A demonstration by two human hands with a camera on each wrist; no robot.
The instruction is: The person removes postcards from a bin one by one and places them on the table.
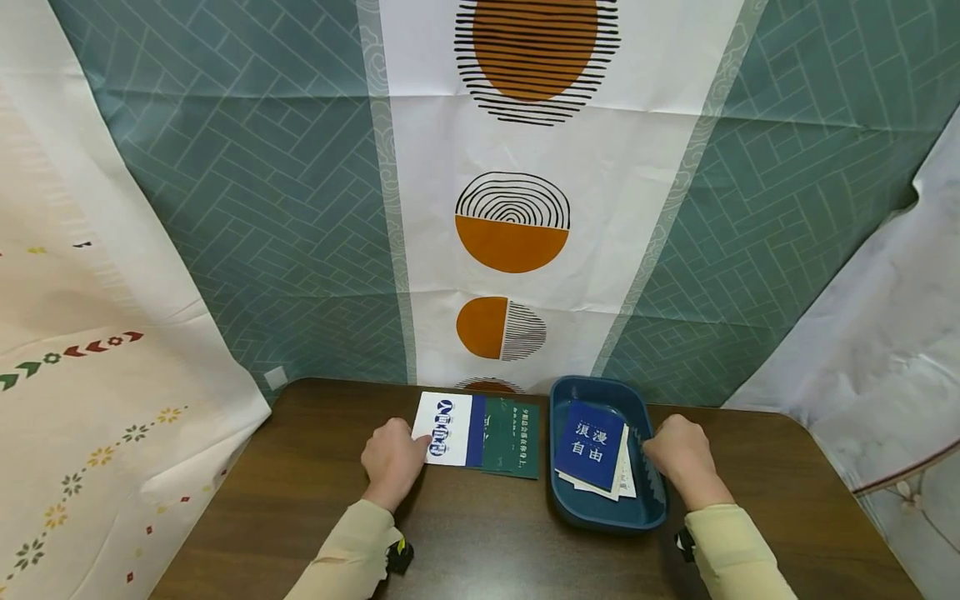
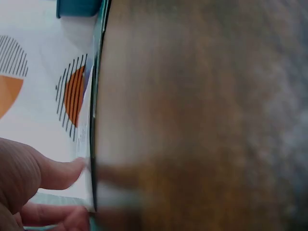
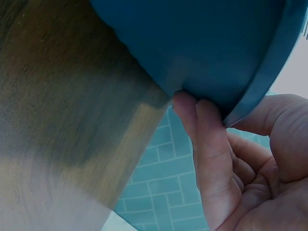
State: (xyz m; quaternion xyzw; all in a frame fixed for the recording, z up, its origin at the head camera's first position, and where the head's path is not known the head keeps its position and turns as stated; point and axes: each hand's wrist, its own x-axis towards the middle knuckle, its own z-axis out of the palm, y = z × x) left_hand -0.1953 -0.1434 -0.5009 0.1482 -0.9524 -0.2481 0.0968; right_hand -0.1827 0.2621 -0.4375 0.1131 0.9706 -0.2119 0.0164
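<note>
My left hand [image 1: 393, 462] holds a small spread of cards at its left end. On top is a white card [image 1: 450, 433] with blue lettering and a blue strip, overlapping dark green cards [image 1: 517, 437] with pale writing. In the left wrist view, the thumb [image 2: 62, 173] lies on the upper face and the stack's thin edge [image 2: 92, 139] is seen side-on. My right hand [image 1: 682, 458] pinches the right rim of a dark blue plastic tray [image 1: 611, 521]; in the right wrist view, fingertips [image 3: 207, 113] press its outer wall. Inside lie a blue card [image 1: 581, 450] with white characters and paler cards beneath.
Everything stands on a brown wooden table [image 1: 480, 533]. A patterned cloth [image 1: 510, 150] hangs directly behind its far edge, with pale cloths [image 1: 97, 400] at the left and right sides. The tray stands just right of the green cards.
</note>
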